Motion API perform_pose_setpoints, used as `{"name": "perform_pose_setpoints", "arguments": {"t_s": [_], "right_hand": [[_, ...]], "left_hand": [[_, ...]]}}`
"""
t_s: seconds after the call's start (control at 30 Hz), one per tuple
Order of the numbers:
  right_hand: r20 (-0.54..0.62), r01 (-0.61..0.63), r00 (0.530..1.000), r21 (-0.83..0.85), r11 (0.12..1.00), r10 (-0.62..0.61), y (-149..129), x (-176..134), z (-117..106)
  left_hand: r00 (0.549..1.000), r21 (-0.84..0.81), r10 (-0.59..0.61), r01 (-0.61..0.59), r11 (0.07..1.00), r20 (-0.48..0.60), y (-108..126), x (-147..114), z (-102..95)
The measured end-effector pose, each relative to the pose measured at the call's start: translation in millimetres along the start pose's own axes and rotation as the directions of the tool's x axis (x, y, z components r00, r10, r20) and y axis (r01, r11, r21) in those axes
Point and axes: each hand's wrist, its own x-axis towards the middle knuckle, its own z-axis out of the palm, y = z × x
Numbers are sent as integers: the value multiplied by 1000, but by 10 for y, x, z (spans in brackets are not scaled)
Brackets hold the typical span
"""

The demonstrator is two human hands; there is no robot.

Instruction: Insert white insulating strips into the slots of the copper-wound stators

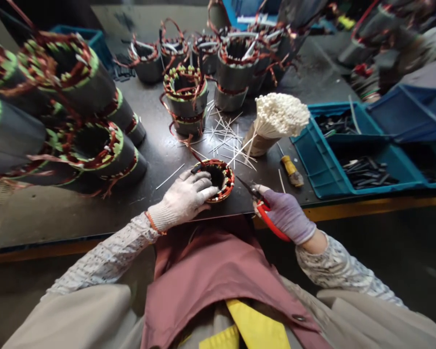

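A small motor stator with red-brown windings and a light lacing around its rim stands at the bench's front edge. My left hand, in a white knit glove, holds its left side, with fingers over the rim and partly across the bore. In a pale purple glove, my right hand is closed around red-handled pliers. Their dark pointed jaws are just right of the stator, apart from it. Behind it lie loose white sticks, beside a bundle of white-tipped sticks standing in a brown holder.
Stacked stators crowd the left, with more stators at the back. A yellow-handled screwdriver lies right of the sticks. Blue bins with black pieces stand at the right. Another person's sleeve shows at upper right.
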Motion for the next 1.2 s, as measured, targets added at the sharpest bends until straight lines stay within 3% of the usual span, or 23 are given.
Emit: {"name": "perform_pose_setpoints", "arguments": {"t_s": [0.13, 0.3, 0.53, 0.73, 0.83, 0.93, 1.03, 1.1, 1.17, 1.2], "right_hand": [[81, -51, 995, 20, 999, 49, 109, 230, 1], [141, 43, 988, 94, 995, -56, 7, 480, -56], [163, 24, 986, -328, 944, 31, -302, 426, -338], [203, 26, 976, -447, 894, 74, -351, 467, -476], [239, 7, 965, -421, 907, 103, -246, 462, -440], [198, -39, 973, -358, 933, 117, -67, 411, -354], [137, -92, 980, -337, 937, 146, 85, 395, -256], [140, -101, 978, -343, 934, 157, 139, 430, -204], [127, -99, 980, -357, 929, 153, 171, 481, -166], [100, -93, 986, -361, 928, 137, 187, 500, -151]], "left_hand": [[998, 11, 57, -57, 998, -22, -59, -15, -32], [998, 8, 60, -59, 998, -22, -84, -18, -21], [999, -13, 47, -47, 999, -6, -95, -15, -29], [999, 2, 47, -47, 999, -8, -66, -2, -63], [998, 6, 30, -31, 1000, 50, -183, -38, -113], [979, 57, -82, 73, 996, 187, -389, -141, -306], [933, 182, -224, 177, 967, 282, -493, -188, -727], [939, 219, -266, 218, 951, 218, -498, -60, -1068], [953, 228, -304, 290, 929, 24, -556, 237, -1330], [938, 235, -335, 346, 908, -90, -632, 433, -1398]]}}
